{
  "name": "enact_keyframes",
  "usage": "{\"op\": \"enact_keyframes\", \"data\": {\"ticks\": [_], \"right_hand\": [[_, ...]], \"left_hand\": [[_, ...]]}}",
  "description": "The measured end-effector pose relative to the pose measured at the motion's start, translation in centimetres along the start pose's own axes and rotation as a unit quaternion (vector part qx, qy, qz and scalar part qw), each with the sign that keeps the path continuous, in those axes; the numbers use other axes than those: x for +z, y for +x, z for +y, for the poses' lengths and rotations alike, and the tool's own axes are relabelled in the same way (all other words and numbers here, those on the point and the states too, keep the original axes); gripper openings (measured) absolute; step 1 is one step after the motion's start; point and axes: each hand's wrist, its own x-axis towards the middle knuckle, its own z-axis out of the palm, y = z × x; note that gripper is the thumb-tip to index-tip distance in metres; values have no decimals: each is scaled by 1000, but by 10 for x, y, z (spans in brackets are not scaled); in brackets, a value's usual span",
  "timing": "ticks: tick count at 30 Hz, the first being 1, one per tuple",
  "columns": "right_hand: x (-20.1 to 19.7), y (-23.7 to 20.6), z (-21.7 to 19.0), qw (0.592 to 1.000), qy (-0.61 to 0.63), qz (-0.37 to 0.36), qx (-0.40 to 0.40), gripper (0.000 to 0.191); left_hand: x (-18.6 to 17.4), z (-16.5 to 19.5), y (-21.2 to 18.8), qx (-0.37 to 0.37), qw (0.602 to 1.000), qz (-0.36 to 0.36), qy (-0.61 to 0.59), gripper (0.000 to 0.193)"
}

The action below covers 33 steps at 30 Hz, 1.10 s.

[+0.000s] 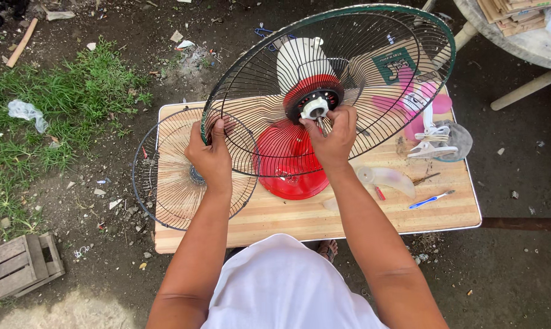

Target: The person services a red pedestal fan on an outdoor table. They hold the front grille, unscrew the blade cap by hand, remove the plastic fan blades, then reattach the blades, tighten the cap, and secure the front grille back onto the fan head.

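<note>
Far left: grass [56, 103] and a crumpled white wrapper [25, 111]; near left, a small wooden crate [19, 267] on the dirt.

On the left end of the wooden table [361, 222], hanging past its edge: a loose front fan grille [166, 176], lying flat, badge at its centre.

Left hand [209, 152] closed around the green-edged rim of the rear fan guard [361, 61], gripping at the guard's left, near edge, fingers curled through the wires. Guard raised above the table and tilted, open face toward the head camera, far rim higher than near rim.

At the guard's centre: red and white fan motor housing [300, 70], behind the wires, with a white guard nut [315, 108] on the front and the bare motor shaft [321, 125] sticking out toward the viewer and slightly down.

Right hand [335, 137] closed in a pinch at that shaft, fingertips touching the nut's lower edge, just near of the hub. Shaft axis running near-to-far, roughly along the line of sight, so the right hand sits directly on the axis while the left sits well out at the rim.

Below, on the table: red motor back cover [291, 167], partly hidden by the guard. Farther right: translucent fan blade [388, 178], blue-handled screwdriver [431, 199], pink fan blade [419, 103] seen through the wires, white plastic parts [434, 143]. Far right: pale round table [525, 42] with stacked boards.
</note>
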Motion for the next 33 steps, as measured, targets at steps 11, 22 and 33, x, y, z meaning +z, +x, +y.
{"op": "enact_keyframes", "data": {"ticks": [11,22,33], "right_hand": [[-11,12,-13,997,25,-15,-72,60],[-12,13,-22,998,29,-20,-52,56],[-9,-3,-30,999,6,-3,-38,59]], "left_hand": [[-29,-44,3,-46,976,-159,-141,52],[28,-80,120,-140,890,-395,-177,71],[171,-45,164,253,823,-509,-5,41]]}}
